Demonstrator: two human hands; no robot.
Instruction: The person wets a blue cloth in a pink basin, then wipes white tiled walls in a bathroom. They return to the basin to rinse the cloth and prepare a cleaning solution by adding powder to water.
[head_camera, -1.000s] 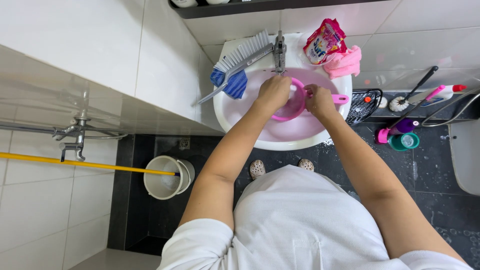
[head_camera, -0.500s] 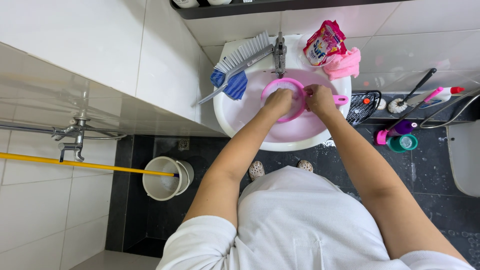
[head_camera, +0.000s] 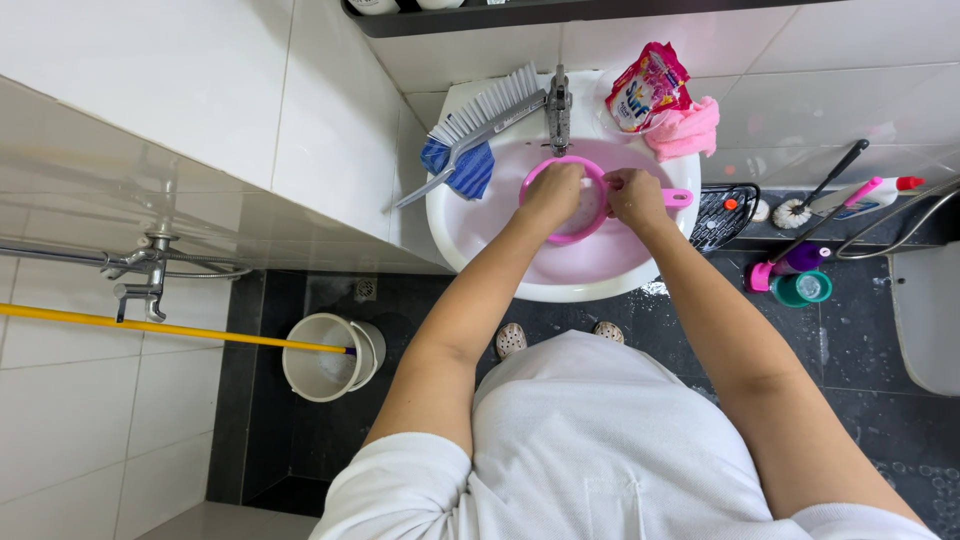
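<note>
Both hands are down in the white sink (head_camera: 470, 235), left hand (head_camera: 553, 190) pressing inside the pink dipper (head_camera: 540, 175) and right hand (head_camera: 634, 194) clamped by its handle, where a wet grip could slip and splash water over the near rim.

A white scrubbing brush (head_camera: 487, 110) and blue cloth (head_camera: 462, 166) rest on the basin's left rim; a pink cloth (head_camera: 685, 130) and detergent pouch (head_camera: 645, 88) on its right. A white bucket (head_camera: 325, 357) stands on the dark floor.
</note>
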